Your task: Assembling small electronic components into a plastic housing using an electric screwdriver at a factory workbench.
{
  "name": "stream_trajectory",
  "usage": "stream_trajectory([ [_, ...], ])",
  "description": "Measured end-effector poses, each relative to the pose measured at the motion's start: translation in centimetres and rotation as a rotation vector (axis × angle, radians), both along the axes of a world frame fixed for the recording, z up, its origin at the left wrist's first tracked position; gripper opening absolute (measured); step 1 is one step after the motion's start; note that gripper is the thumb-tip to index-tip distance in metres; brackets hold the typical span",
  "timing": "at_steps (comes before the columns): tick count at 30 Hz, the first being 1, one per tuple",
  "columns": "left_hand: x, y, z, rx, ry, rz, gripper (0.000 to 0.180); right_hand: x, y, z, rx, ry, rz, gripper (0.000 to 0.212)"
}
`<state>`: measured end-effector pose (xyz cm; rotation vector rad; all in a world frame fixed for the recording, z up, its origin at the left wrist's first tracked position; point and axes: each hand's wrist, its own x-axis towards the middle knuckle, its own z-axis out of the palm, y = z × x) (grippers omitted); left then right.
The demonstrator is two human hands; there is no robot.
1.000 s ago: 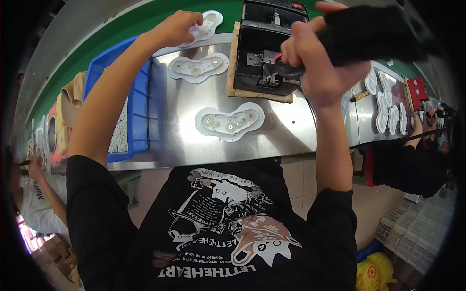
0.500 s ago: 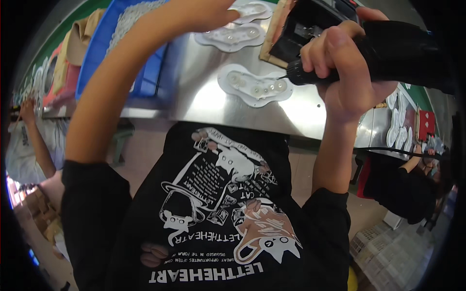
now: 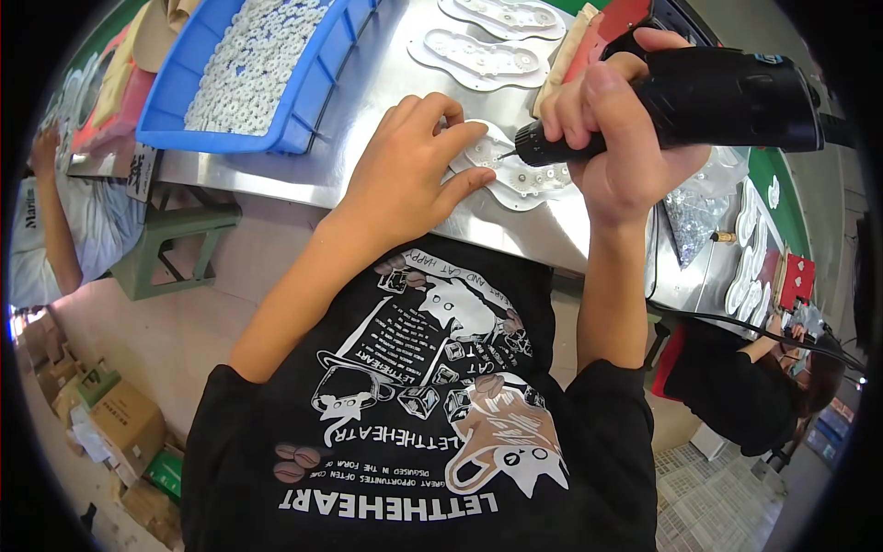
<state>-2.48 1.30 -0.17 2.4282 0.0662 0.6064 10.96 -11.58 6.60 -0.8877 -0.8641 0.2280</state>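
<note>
A white plastic shell (image 3: pixel 535 189) with a wavy outline and small round gears in it lies on the metal table in front of me. My left hand (image 3: pixel 405 170) steadies its left end, with the thumb and index finger pressed on it. In my right hand (image 3: pixel 625 138) is a black electric screwdriver (image 3: pixel 727 99), gripped around its body and held sideways. Its thin bit points left, over the shell near my left fingertips. Whether the bit touches a screw cannot be made out.
A blue bin (image 3: pixel 212 141) of small white gears stands at the left. Further white shells (image 3: pixel 474 60) lie at the far side, beside a red box (image 3: pixel 625 18). A clear bag (image 3: pixel 690 216) of small metal pieces sits at the right. Other people work on both sides.
My left hand came down from the far shells to the near shell and now holds it. The screwdriver shifted slightly left, its bit now over the shell's middle.
</note>
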Motion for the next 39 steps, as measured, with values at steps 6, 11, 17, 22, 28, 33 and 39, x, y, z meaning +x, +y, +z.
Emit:
stream_trajectory([
  [6,0.4,0.3,-0.2,0.006,-0.031,-0.012,0.036,0.1,0.2,-0.3,-0.051,-0.027,-0.039,0.04],
  [11,0.4,0.5,-0.4,0.004,-0.046,-0.014,0.036,-0.4,0.3,-0.5,-0.075,-0.006,-0.035,0.038],
  [17,0.6,0.4,0.1,-0.002,0.001,-0.034,0.043,0.1,0.2,-1.5,-0.245,-0.415,0.015,0.037],
  [22,0.3,0.2,0.6,0.037,0.017,-0.035,0.045,-0.3,0.1,-1.5,-0.285,-0.338,0.151,0.038],
  [28,0.1,-0.2,1.4,0.034,0.04,-0.045,0.037,-0.4,-0.5,0.5,-0.242,-0.389,0.107,0.052],
  [33,-1.9,-0.3,5.6,-0.057,0.024,0.14,0.034,1.8,-6.2,7.6,0.198,-0.362,0.085,0.039],
  [39,8.7,3.1,8.2,0.222,0.049,0.485,0.033,3.3,-8.9,7.4,0.168,-0.278,-0.187,0.041],
])
